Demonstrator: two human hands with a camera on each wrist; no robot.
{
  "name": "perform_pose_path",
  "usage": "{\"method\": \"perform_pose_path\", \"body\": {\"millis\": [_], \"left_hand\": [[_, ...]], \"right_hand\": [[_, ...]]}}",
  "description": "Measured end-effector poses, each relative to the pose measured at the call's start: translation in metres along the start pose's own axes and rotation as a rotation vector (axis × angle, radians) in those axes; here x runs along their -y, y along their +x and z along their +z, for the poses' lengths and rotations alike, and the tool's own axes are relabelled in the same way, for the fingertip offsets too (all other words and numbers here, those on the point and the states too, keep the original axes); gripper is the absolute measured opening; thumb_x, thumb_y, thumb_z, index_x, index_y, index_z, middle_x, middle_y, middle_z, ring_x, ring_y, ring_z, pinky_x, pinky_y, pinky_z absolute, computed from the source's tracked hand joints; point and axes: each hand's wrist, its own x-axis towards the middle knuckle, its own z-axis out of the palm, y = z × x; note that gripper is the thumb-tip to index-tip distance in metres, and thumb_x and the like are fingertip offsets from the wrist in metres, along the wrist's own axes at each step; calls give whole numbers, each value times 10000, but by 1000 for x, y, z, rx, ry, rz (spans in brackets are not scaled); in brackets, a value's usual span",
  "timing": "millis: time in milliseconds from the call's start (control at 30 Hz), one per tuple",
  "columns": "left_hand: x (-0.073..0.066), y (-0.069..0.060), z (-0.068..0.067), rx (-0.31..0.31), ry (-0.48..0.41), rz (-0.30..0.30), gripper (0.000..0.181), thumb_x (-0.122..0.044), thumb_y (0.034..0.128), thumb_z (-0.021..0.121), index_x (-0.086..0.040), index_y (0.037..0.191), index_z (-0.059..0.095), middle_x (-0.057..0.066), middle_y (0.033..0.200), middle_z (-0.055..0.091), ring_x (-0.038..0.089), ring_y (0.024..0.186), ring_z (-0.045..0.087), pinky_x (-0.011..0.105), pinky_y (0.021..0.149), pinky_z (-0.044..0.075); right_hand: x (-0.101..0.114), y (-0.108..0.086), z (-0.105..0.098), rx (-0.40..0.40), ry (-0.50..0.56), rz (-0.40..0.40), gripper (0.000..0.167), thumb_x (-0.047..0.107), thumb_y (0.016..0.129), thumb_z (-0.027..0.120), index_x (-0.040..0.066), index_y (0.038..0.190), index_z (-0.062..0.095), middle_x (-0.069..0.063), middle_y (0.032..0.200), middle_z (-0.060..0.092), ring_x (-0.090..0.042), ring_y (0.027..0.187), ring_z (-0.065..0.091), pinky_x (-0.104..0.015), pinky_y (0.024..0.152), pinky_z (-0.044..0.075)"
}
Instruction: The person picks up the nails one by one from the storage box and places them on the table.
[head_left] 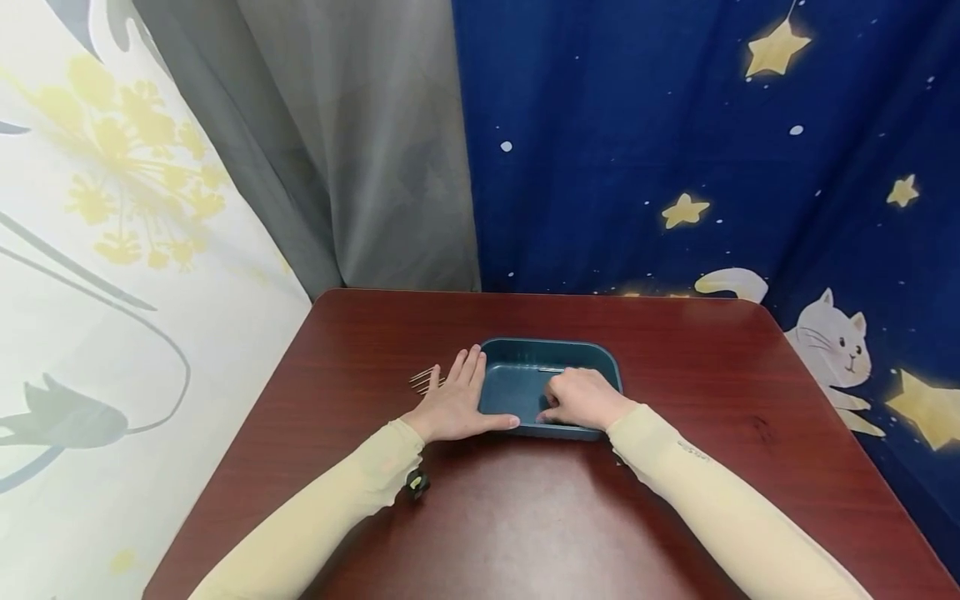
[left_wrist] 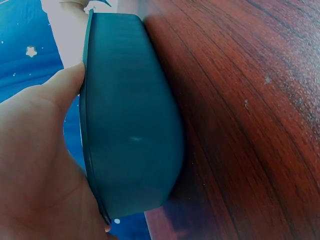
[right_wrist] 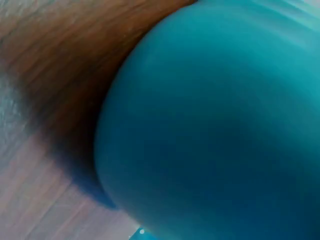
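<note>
A dark teal tray (head_left: 517,387) sits on the table, with a thin silvery piece (head_left: 551,369) at its inner back side. My left hand (head_left: 457,408) rests against the tray's left edge, fingers spread and straight. In the left wrist view that hand (left_wrist: 40,145) touches the rim beside the tray's outer wall (left_wrist: 130,115). My right hand (head_left: 585,400) reaches over the right front rim into the tray, fingers curled down; their tips and anything between them are hidden. The right wrist view shows the tray's outer wall (right_wrist: 210,120), blurred, and no hand.
Several thin metallic sticks (head_left: 422,381) lie on the reddish-brown table (head_left: 360,333), just left of my left hand. A small black object (head_left: 417,483) is at my left sleeve's cuff. Behind the table hang a grey curtain (head_left: 397,150) and a blue starry one (head_left: 600,150).
</note>
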Motion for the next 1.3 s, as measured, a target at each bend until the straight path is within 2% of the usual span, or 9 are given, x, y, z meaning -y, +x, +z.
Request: {"method": "perform_pose_path", "body": {"millis": [133, 200, 267, 400, 533, 733, 967, 1133, 1300], "left_hand": [[-2, 1, 0, 6, -2, 1, 1316, -982, 712, 362, -76, 1620, 66, 56, 1691, -49, 272, 1542, -2, 658, 1152, 62], [-2, 0, -1, 4, -1, -2, 1319, -982, 709, 366, -73, 1620, 74, 66, 1692, -32, 274, 1542, 4, 659, 1151, 62], [-2, 0, -1, 4, 3, -6, 1323, -984, 705, 368, -74, 1620, 76, 67, 1692, -26, 272, 1542, 6, 658, 1152, 68], [-2, -1, 0, 4, 7, -12, 1327, -984, 703, 375, -71, 1620, 80, 63, 1692, -26, 265, 1542, 6, 661, 1149, 83], [-2, -1, -1, 8, 12, -14, 1326, -984, 702, 374, -78, 1621, 71, 58, 1692, -38, 256, 1542, -12, 661, 1150, 71], [-2, -1, -3, 8, 6, -5, 1320, -979, 709, 374, -78, 1621, 62, 59, 1692, -45, 249, 1542, -26, 658, 1153, 45], [-2, -1, -4, 16, 2, -8, 1314, -965, 719, 399, -64, 1619, 74, 72, 1691, -31, 256, 1543, -9, 658, 1153, 44], [-6, 1, -10, 31, -9, 0, 1311, -943, 728, 443, -37, 1612, 103, 111, 1688, 1, 282, 1541, 0, 667, 1148, 47], [-8, 0, -11, 63, -9, -10, 1304, -938, 734, 442, -37, 1612, 99, 131, 1684, -33, 281, 1540, -30, 660, 1152, 40]], "right_hand": [[-8, 2, 1, -93, -97, 36, 196, 367, 855, 816, 201, 836, 713, 55, 694, 610, -106, 594, 578, -309, 533, 489], [-13, 3, 1, -127, -164, 57, 205, 297, 849, 827, 153, 971, 745, -3, 801, 654, -157, 654, 626, -354, 563, 529], [-19, 2, 1, -151, -219, 70, 224, 227, 845, 825, 115, 1026, 755, -56, 847, 671, -208, 674, 652, -395, 564, 544], [-27, 1, 2, -210, -282, 86, 51, 94, 845, 778, 107, 831, 731, -68, 738, 620, -233, 581, 605, -425, 492, 513], [-31, 2, 3, -232, -304, 94, 184, 5, 852, 704, 115, 705, 691, -70, 663, 592, -231, 511, 551, -431, 450, 488], [-32, 6, 1, -226, -311, 114, 164, -2, 832, 704, 105, 708, 706, -74, 633, 599, -246, 523, 565, -453, 459, 498], [-30, 7, -1, -174, -259, 110, 199, 50, 780, 739, 124, 629, 632, -26, 559, 513, -179, 442, 456, -401, 421, 458], [-31, 5, -1, -202, -249, 107, 285, 60, 752, 744, 161, 573, 546, -1, 526, 459, -175, 434, 433, -398, 412, 432], [-29, 2, -1, -229, -224, 103, 211, 74, 758, 735, 150, 622, 592, -17, 584, 472, -184, 457, 446, -393, 412, 426]]}}
